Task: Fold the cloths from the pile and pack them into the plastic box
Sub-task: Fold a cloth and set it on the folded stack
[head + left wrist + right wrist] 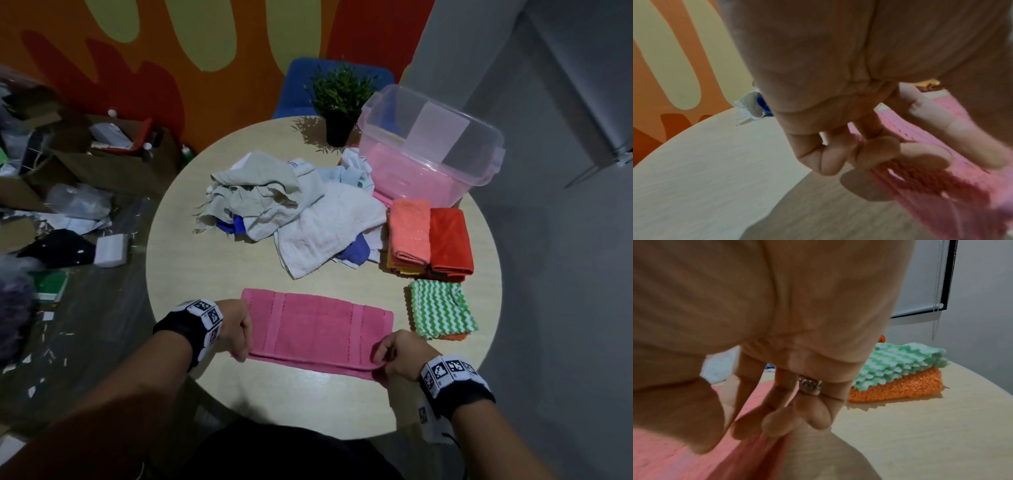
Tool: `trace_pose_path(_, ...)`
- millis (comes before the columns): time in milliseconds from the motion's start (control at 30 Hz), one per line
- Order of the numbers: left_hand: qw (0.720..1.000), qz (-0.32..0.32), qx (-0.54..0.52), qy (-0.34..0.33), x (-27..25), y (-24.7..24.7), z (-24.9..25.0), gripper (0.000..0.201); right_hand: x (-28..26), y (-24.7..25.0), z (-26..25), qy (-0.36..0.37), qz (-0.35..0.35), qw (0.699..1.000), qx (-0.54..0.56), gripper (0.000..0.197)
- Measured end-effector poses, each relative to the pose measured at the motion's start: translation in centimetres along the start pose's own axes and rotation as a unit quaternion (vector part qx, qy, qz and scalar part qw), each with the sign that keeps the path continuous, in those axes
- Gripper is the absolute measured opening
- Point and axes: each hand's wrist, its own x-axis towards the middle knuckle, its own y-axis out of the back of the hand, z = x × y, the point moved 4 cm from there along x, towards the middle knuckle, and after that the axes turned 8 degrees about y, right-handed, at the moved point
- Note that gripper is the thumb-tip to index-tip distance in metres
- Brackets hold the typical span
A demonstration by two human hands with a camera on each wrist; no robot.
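Pink towel (already folded double) lay on the round table, its near corners pinched by the left hand and right hand.

Bare forearms, no sleeves in view. Around the left wrist, at roughly eight o'clock in the head view, a wide black band topped by a row of white blocks printed with black square codes. Same kit on the right wrist at about four o'clock: black strap, white coded blocks, plus a small white tag with a code hanging beneath and a thin black cord trailing off. A silver-toned ring with a textured top on one finger of the right hand. Dark clothing at six o'clock.
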Motion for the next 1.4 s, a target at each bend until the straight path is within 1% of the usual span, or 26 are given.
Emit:
trace_pose_path(33, 1.000, -0.006, 0.003, 0.007, 0.2, -0.2, -0.3, 0.020, 0.2, 0.0, 0.1, -0.001, 0.003, 1.000, -0.005, 0.009)
trace_pose_path(67, 1.000, 0.009, 0.009, 0.017, 0.6, -0.2, -0.4, 0.023, 0.5, 0.3, 0.2, -0.001, 0.036, 0.999, -0.011, 0.009)
trace_pose_path(100, 0.998, 0.048, 0.015, 0.025, 0.8, 0.2, -0.3, 0.025, 0.8, 1.1, 0.4, -0.005, 0.089, 0.996, -0.016, 0.009)
trace_pose_path(133, 0.994, 0.102, 0.019, 0.031, 1.1, 0.7, -0.1, 0.025, 1.2, 1.8, 0.6, -0.010, 0.147, 0.989, -0.021, 0.008)
trace_pose_path(167, 0.987, 0.155, 0.019, 0.031, 1.3, 1.2, 0.3, 0.026, 1.6, 2.3, 0.7, -0.021, 0.195, 0.980, -0.027, 0.016)
trace_pose_path(200, 0.979, 0.202, 0.012, 0.024, 1.5, 1.7, 0.8, 0.026, 2.0, 2.5, 0.9, -0.035, 0.219, 0.975, -0.031, 0.028)
trace_pose_path(233, 0.971, 0.237, 0.003, 0.013, 1.5, 2.1, 1.4, 0.025, 2.4, 2.3, 0.8, -0.051, 0.222, 0.973, -0.030, 0.039)
trace_pose_path(267, 0.967, 0.256, -0.003, -0.004, 1.4, 2.2, 2.0, 0.023, 2.7, 2.1, 0.8, -0.071, 0.216, 0.973, -0.032, 0.048)
trace_pose_path(300, 0.968, 0.252, -0.003, -0.021, 1.3, 2.1, 2.7, 0.021, 3.0, 1.8, 0.8, -0.097, 0.208, 0.973, -0.035, 0.051)
trace_pose_path(333, 0.974, 0.224, 0.004, -0.041, 1.3, 1.5, 3.4, 0.019, 3.1, 1.5, 0.9, -0.122, 0.201, 0.971, -0.038, 0.048)
trace_pose_path(367, 0.981, 0.183, 0.016, -0.059, 1.4, 0.6, 4.1, 0.017, 3.1, 1.3, 1.0, -0.145, 0.189, 0.970, -0.044, 0.041)
trace_pose_path(433, 0.990, 0.113, 0.051, -0.071, 1.9, -1.6, 4.8, 0.016, 3.2, 0.7, 1.4, -0.173, 0.149, 0.972, -0.054, 0.029)
trace_pose_path(467, 0.990, 0.104, 0.068, -0.071, 2.4, -2.5, 4.9, 0.019, 3.2, 0.3, 1.7, -0.181, 0.133, 0.973, -0.052, 0.030)
trace_pose_path(500, 0.987, 0.116, 0.077, -0.074, 2.9, -3.1, 4.9, 0.023, 3.3, -0.1, 1.9, -0.187, 0.128, 0.973, -0.047, 0.033)
trace_pose_path(533, 0.983, 0.143, 0.078, -0.079, 3.3, -3.5, 4.9, 0.025, 3.3, -0.4, 1.9, -0.190, 0.136, 0.972, -0.039, 0.037)
trace_pose_path(600, 0.972, 0.207, 0.068, -0.092, 3.8, -3.7, 5.2, 0.028, 3.4, -0.4, 1.8, -0.197, 0.169, 0.966, -0.021, 0.043)
trace_pose_path(667, 0.957, 0.257, 0.068, -0.114, 4.1, -3.3, 5.7, 0.030, 3.5, 0.1, 1.5, -0.199, 0.216, 0.956, -0.006, 0.039)
trace_pose_path(700, 0.953, 0.269, 0.069, -0.118, 4.3, -3.0, 5.9, 0.030, 3.5, 0.6, 1.6, -0.204, 0.236, 0.950, -0.001, 0.036)
trace_pose_path(767, 0.955, 0.260, 0.075, -0.121, 4.6, -2.4, 6.3, 0.034, 3.4, 1.2, 1.9, -0.211, 0.256, 0.943, 0.013, 0.035)
trace_pose_path(867, 0.962, 0.212, 0.145, -0.089, 4.8, -1.8, 5.9, 0.032, 3.2, 0.6, 2.2, -0.211, 0.190, 0.959, 0.007, 0.031)
trace_pose_path(900, 0.960, 0.210, 0.163, -0.083, 4.8, -1.7, 5.5, 0.031, 3.0, 0.3, 2.1, -0.212, 0.176, 0.961, 0.003, 0.028)
trace_pose_path(1000, 0.963, 0.219, 0.136, -0.081, 4.7, -1.5, 4.0, 0.027, 2.6, -0.1, 2.4, -0.208, 0.189, 0.960, 0.018, 0.026)
trace_pose_path(1100, 0.967, 0.214, 0.118, -0.080, 4.5, -1.2, 3.3, 0.033, 2.2, 0.5, 2.4, -0.203, 0.198, 0.958, 0.045, 0.032)
trace_pose_path(1233, 0.965, 0.206, 0.134, -0.092, 4.1, -0.2, 3.6, 0.032, 1.4, 1.5, 2.2, -0.196, 0.214, 0.952, 0.101, 0.031)
trace_pose_path(1333, 0.962, 0.217, 0.125, -0.109, 3.1, 0.9, 4.3, 0.031, 1.1, 1.5, 2.6, -0.189, 0.213, 0.947, 0.146, 0.033)
trace_pose_path(1400, 0.962, 0.222, 0.116, -0.113, 2.4, 1.1, 4.4, 0.028, 0.8, 1.0, 2.9, -0.188, 0.203, 0.948, 0.154, 0.035)
